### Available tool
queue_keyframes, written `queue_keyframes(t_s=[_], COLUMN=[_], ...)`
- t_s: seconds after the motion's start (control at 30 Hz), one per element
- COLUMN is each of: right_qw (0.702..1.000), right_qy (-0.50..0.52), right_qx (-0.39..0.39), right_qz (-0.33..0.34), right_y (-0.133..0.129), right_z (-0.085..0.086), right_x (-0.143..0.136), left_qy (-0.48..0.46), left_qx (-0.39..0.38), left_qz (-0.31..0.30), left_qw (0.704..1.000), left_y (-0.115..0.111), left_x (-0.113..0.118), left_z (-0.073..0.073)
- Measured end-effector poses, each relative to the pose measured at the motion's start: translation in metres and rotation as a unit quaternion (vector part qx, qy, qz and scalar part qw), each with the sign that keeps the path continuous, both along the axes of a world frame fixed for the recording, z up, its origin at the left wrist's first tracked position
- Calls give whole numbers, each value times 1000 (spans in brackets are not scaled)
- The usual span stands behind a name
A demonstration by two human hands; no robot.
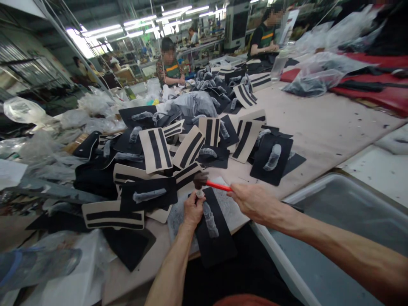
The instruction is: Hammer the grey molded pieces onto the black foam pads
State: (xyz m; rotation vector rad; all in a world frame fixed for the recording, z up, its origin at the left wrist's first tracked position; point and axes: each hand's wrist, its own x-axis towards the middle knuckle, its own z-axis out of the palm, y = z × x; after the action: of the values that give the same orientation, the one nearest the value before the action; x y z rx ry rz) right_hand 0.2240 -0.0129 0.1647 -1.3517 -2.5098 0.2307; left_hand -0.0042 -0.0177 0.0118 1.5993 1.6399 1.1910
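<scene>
My right hand [244,197] is closed round the red handle of a hammer [218,185]. The hammer's dark head is at the top of a small pale tool [199,194], which my left hand [193,210] grips upright. Under my left hand lies a black panel [216,242] with a plastic-wrapped handle [210,219] along its middle. The panel rests partly on a pale slab [226,202] at the table's near edge. Whether the hammer touches the tool is too blurred to tell.
Black panels [270,159] and cream pieces with black stripes [155,149] are piled across the table [318,123]. A grey plastic bin [338,212] stands at the right. Clear plastic bags lie at the left. Two people [170,68] work across the table.
</scene>
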Motion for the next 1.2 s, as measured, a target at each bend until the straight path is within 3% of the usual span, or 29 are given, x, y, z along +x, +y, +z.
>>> queue_keyframes(t_s=[0.1, 0.17, 0.27, 0.33, 0.4, 0.5, 0.67, 0.73, 0.8, 0.87, 0.93, 1.0, 1.07, 1.2], right_qw=[977, 958, 993, 997, 991, 982, 952, 952, 975, 998, 991, 961, 943, 934], right_qy=[170, 235, 105, -17, -63, -36, -39, -51, -32, -7, -8, -42, -84, -144], right_qx=[90, 111, 20, -68, -114, -146, -210, -184, -102, -19, 10, 8, 21, 65], right_qz=[-87, -123, -53, -15, -43, -110, -221, -239, -193, -53, 135, 272, 320, 319], right_y=[2, -1, -9, -11, -8, 5, 24, 24, 17, 7, -3, -10, -13, -12], right_z=[19, 15, -9, -24, -33, -48, -101, -115, -114, -99, -79, -63, -56, -58], right_x=[-6, -10, -10, -5, 3, 21, 55, 57, 47, 25, -3, -29, -48, -62], left_qy=[-3, 4, 23, 28, 22, 0, -22, -31, -45, -58, -79, -120, -179, -332], left_qx=[2, 3, -4, -11, -9, 0, 2, 4, 5, 2, -6, -23, -44, -46], left_qz=[-8, -6, -6, -15, -19, -11, -8, -3, 4, 10, 19, 35, 62, 179], left_qw=[1000, 1000, 1000, 999, 1000, 1000, 1000, 1000, 999, 998, 997, 992, 981, 925], left_y=[0, 0, -1, -1, -2, -2, -1, -1, 0, 0, 0, 3, 7, 20], left_x=[-1, -1, -2, -2, -2, -1, -1, -1, -2, -1, 1, 3, 5, -4], left_z=[-1, -1, -1, -2, -2, -1, 0, -1, -3, -5, -5, -5, -3, 18])
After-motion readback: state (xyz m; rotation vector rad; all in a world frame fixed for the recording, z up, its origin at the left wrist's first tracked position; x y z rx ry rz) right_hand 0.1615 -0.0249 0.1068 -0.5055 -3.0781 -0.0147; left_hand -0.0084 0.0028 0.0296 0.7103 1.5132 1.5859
